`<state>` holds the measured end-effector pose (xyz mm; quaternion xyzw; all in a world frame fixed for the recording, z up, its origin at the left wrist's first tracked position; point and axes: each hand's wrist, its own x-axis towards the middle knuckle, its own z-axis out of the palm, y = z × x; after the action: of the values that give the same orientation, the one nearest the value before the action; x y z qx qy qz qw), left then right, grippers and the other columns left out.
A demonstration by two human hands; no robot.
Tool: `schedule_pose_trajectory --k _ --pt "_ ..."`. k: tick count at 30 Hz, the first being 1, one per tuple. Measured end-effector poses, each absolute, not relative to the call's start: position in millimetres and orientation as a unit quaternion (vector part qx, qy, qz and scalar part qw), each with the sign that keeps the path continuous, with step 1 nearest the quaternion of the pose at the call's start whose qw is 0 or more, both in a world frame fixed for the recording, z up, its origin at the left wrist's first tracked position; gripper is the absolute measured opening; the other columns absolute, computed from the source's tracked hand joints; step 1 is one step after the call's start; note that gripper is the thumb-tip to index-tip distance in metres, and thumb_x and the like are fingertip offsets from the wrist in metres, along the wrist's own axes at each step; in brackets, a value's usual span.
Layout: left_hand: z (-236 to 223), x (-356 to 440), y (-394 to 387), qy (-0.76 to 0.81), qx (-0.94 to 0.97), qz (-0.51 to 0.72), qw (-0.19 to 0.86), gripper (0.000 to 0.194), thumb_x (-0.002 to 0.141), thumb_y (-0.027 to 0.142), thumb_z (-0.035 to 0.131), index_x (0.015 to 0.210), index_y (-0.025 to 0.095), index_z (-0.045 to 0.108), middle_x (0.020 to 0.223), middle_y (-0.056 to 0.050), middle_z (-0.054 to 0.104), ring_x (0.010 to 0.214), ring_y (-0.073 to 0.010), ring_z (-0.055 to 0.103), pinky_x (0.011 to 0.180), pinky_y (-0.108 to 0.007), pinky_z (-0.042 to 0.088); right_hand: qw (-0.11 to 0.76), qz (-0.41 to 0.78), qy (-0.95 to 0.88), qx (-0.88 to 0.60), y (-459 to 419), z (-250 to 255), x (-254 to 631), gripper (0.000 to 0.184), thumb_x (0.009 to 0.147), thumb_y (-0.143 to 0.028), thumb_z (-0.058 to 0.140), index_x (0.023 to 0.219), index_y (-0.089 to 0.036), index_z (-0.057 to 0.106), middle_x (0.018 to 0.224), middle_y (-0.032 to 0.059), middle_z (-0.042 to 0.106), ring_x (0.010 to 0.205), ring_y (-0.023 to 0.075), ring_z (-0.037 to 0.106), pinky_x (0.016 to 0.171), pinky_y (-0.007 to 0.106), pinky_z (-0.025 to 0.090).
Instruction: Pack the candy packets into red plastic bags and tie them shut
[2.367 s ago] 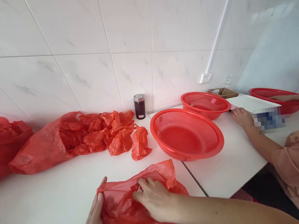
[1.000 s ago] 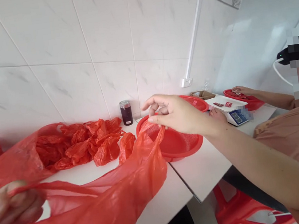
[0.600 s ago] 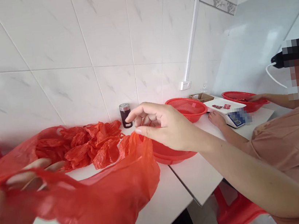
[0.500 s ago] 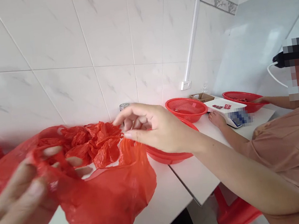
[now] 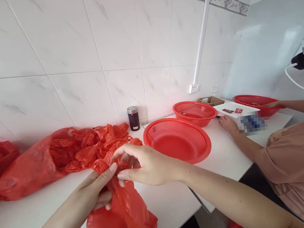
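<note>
A red plastic bag (image 5: 121, 219) hangs in front of me over the table's front edge, its top gathered between my two hands. My left hand (image 5: 99, 190) grips the gathered neck, thumb on top. From the right, my right hand (image 5: 144, 163) pinches the same bunched plastic with thumb and curled fingers. What the bag contains cannot be made out. Just behind my hands lies a heap of crumpled red bags (image 5: 89, 146), spilling from a larger red bag (image 5: 30, 167) on its side.
A red mesh basket (image 5: 205, 148) stands right of my hands, a second basket (image 5: 211, 115) behind it. A dark flask (image 5: 133, 119) is by the wall. At right, a co-worker (image 5: 299, 147) sits by a white scale (image 5: 248, 110) with small packets and another red basket (image 5: 276, 109).
My hands, apart before, have come together at the bag's top. My left hand moved right, and the bag now hangs narrower below. The view shifted slightly, uncovering the near basket and flask.
</note>
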<state>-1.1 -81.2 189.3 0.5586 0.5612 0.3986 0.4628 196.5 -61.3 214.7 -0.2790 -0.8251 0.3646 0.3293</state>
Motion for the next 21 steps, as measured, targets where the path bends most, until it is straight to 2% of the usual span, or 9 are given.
schedule_pose_trajectory --k 2,4,6,9,13,15,17,19,21 --pt "185.6 -1.6 -79.4 0.511 0.581 0.313 0.551 0.045 0.085 0.052 0.048 0.064 0.015 0.06 0.045 0.008 0.044 0.044 -0.0049 0.036 0.045 -0.015 0.031 0.347 0.38 -0.808 -0.288 -68.5 211.3 200.6 0.018 0.09 -0.019 0.054 0.107 -0.024 0.052 0.08 -0.0031 0.063 0.079 0.0117 0.061 0.071 0.026 0.048" --pt "183.3 -4.1 -77.5 0.478 0.595 0.324 0.559 0.045 0.09 0.048 0.042 0.071 0.013 0.063 0.055 0.006 0.057 0.052 -0.0069 0.046 0.057 -0.018 0.041 0.392 0.365 -0.792 -0.292 -83.8 213.0 203.2 0.015 0.089 -0.018 0.054 0.104 -0.023 0.054 0.085 -0.0019 0.061 0.078 0.0108 0.059 0.069 0.024 0.047" --pt "184.1 -7.8 -77.2 0.446 0.611 0.341 0.558 0.038 0.09 0.042 0.044 0.078 0.014 0.067 0.061 0.005 0.063 0.058 -0.0105 0.055 0.07 -0.025 0.048 0.4 0.365 -0.801 -0.254 -101.6 215.5 204.6 0.014 0.086 -0.021 0.06 0.1 -0.022 0.056 0.085 -0.0016 0.06 0.077 0.0105 0.059 0.069 0.022 0.046" --pt "187.7 -12.5 -80.7 0.398 0.676 0.293 0.547 0.025 0.087 0.037 0.053 0.081 0.02 0.07 0.064 0.001 0.066 0.07 -0.0178 0.065 0.076 -0.031 0.052 0.421 0.36 -0.807 -0.205 -114.9 209.9 203.8 0.01 0.086 -0.027 0.063 0.093 -0.021 0.061 0.081 -0.0014 0.062 0.076 0.0108 0.059 0.075 0.023 0.047" --pt "180.7 -10.6 -86.1 0.394 0.745 0.266 0.469 0.014 0.083 0.025 0.058 0.086 0.027 0.071 0.088 0.0 0.071 0.083 -0.017 0.066 0.074 -0.025 0.052 0.469 0.365 -0.757 -0.272 -96.4 178.6 196.5 0.024 0.097 -0.032 0.046 0.116 -0.022 0.056 0.101 0.0037 0.063 0.099 0.0145 0.058 0.089 0.029 0.043" --pt "169.7 -6.3 -86.4 0.425 0.757 0.272 0.415 0.022 0.079 0.013 0.05 0.077 0.025 0.068 0.075 0.002 0.068 0.068 -0.0137 0.063 0.064 -0.022 0.049 0.447 0.4 -0.74 -0.304 -83.3 159.0 190.6 0.031 0.1 -0.035 0.038 0.125 -0.024 0.052 0.093 0.0018 0.061 0.088 0.0135 0.058 0.082 0.028 0.043" --pt "156.4 -1.5 -85.0 0.467 0.768 0.317 0.304 0.028 0.068 0.003 0.041 0.071 0.024 0.06 0.063 0.004 0.061 0.058 -0.0113 0.058 0.057 -0.021 0.045 0.439 0.43 -0.717 -0.329 -74.2 142.4 185.0 0.033 0.1 -0.039 0.036 0.127 -0.025 0.051 0.082 -0.001 0.056 0.073 0.0117 0.053 0.073 0.026 0.042" --pt "144.2 2.7 -83.3 0.483 0.769 0.381 0.171 0.032 0.062 0.001 0.037 0.073 0.023 0.057 0.072 0.003 0.063 0.065 -0.0114 0.06 0.059 -0.02 0.046 0.432 0.476 -0.691 -0.33 -69.6 131.3 181.5 0.034 0.098 -0.042 0.041 0.126 -0.025 0.051 0.078 -0.0022 0.052 0.068 0.0111 0.048 0.067 0.025 0.04" --pt "136.1 5.6 -82.8 0.466 0.769 0.431 0.077 0.035 0.065 0.001 0.038 0.081 0.024 0.059 0.093 0.0 0.066 0.083 -0.0129 0.064 0.067 -0.02 0.048 0.403 0.542 -0.671 -0.307 -68.4 126.4 180.6 0.031 0.095 -0.045 0.047 0.114 -0.022 0.056 0.076 -0.0026 0.05 0.066 0.0107 0.045 0.063 0.024 0.038"
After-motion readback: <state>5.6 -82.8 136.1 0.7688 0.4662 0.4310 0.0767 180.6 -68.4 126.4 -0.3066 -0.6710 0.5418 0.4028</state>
